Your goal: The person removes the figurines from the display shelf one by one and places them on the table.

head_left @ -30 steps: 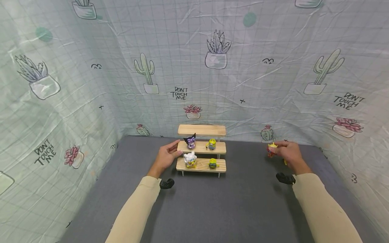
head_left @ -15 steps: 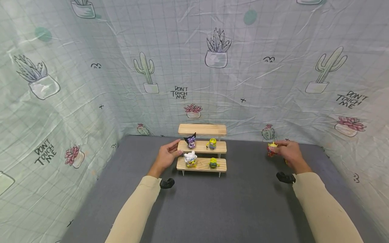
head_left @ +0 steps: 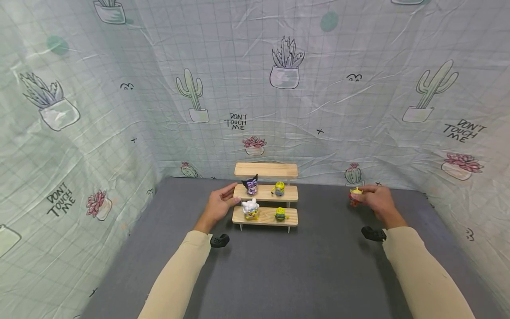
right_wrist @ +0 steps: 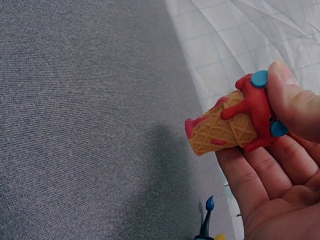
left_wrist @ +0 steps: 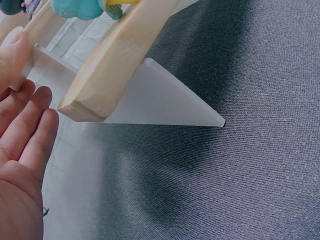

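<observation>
My left hand [head_left: 218,204] is at the left end of a three-tier wooden display shelf [head_left: 264,170], gripping the middle board between thumb and fingers. On that tier stand a purple-and-black figurine [head_left: 251,185] and a yellow-and-grey minion figurine [head_left: 280,189]. Below them, the bottom board holds a white-topped figurine [head_left: 250,208] and a yellow-green figurine [head_left: 280,214]. Off to the right, my right hand [head_left: 380,204] pinches a toy figurine [right_wrist: 230,122] shaped like a waffle cone with red drips and blue dots; its top shows yellow in the head view. The thumb and fingers hide part of it.
A small dark-blue brush-tipped piece with some yellow [right_wrist: 207,215] is on the grey table beyond the right hand. The grey cloth table [head_left: 287,270] meets a hanging printed curtain [head_left: 223,57] at the back and both sides. Clear supports [left_wrist: 165,100] carry the shelf boards.
My right hand has shifted very slightly left with the cone figurine. A yellow bit seen under that hand earlier is now hidden. My left hand stays at the shelf.
</observation>
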### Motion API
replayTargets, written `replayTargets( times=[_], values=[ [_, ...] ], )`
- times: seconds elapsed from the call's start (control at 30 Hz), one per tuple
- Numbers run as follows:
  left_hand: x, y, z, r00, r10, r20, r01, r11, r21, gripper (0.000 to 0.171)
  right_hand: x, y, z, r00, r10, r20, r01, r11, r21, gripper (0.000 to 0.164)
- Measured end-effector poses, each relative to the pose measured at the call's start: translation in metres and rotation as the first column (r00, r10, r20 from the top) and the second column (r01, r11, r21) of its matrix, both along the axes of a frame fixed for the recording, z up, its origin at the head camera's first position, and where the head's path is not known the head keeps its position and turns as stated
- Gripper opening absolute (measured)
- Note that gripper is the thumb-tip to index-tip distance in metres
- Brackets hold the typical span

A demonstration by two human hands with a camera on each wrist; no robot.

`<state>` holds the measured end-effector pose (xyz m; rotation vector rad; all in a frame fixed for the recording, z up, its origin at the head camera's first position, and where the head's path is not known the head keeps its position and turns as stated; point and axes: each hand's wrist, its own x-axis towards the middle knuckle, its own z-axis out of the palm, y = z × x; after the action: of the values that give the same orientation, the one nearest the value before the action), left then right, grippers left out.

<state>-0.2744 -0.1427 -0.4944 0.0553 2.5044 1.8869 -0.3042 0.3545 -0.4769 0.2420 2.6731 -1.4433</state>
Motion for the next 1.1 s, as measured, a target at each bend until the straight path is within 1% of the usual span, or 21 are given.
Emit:
replayTargets(
  times=[0.13,0.57,0.73,0.93,1.1],
  values=[
    [0.0002,0.0002,-0.0005,1.000,0.000,-0.005,0.000,1.000,-0.002,0.060,-0.0002,-0.0004,-0.0020,1.000,0.013,0.001,-0.013,1.000,0.000,0.059],
    [-0.0005,-0.0002,-0.0010,1.000,-0.014,-0.005,0.014,1.000,-0.017,0.061,-0.0023,-0.0022,-0.0073,1.000,0.013,0.009,-0.013,1.000,-0.011,0.062],
    [-0.0002,-0.0007,-0.0005,1.000,-0.017,-0.011,0.016,0.999,-0.028,0.061,-0.0035,-0.0029,-0.0086,1.000,0.014,0.000,-0.014,1.000,-0.023,0.059],
    [-0.0005,-0.0006,0.0004,1.000,-0.012,-0.008,0.012,1.000,-0.013,0.061,-0.0037,-0.0045,-0.0089,1.000,0.011,0.007,-0.011,0.999,-0.040,0.060],
    [-0.0021,-0.0014,-0.0019,1.000,-0.009,-0.016,0.009,1.000,-0.028,0.061,-0.0035,-0.0051,-0.0077,1.000,0.016,0.017,-0.015,0.999,-0.048,0.060]
  ],
)
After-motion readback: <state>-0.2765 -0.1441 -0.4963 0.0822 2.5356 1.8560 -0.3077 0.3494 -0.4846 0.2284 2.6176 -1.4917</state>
